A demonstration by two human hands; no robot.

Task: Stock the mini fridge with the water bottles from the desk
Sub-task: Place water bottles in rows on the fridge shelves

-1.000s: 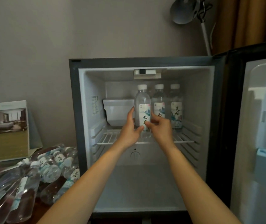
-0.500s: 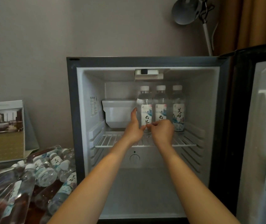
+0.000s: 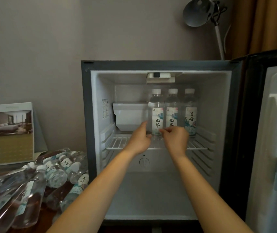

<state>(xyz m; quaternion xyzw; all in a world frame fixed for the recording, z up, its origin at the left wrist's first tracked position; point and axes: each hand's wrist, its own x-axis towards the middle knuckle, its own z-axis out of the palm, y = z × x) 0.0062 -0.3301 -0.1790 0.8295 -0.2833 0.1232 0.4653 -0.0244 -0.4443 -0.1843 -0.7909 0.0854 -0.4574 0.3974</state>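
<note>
1. Head view faces the open grey mini fridge (image 3: 151, 64), smooth white plastic inside, with a white wire shelf (image 3: 117, 142).
2. Three clear plastic water bottles with white caps stand upright in a close row on that shelf. The left bottle (image 3: 157, 113) and middle bottle (image 3: 172, 111) read "无界", and the right bottle (image 3: 190, 113) reads "美好".
3. Left hand (image 3: 140, 140) sits beside the left bottle's base, thumb raised, fingers curled. The right hand (image 3: 176, 138) is loosely curled, fingertips at that label's lower edge. I cannot tell whether either grips it.
4. A heap of bottles (image 3: 55, 172), same labels, lies on the dark wooden desk (image 3: 45, 221) left of the fridge, near a standing printed card (image 3: 13, 132).
</note>
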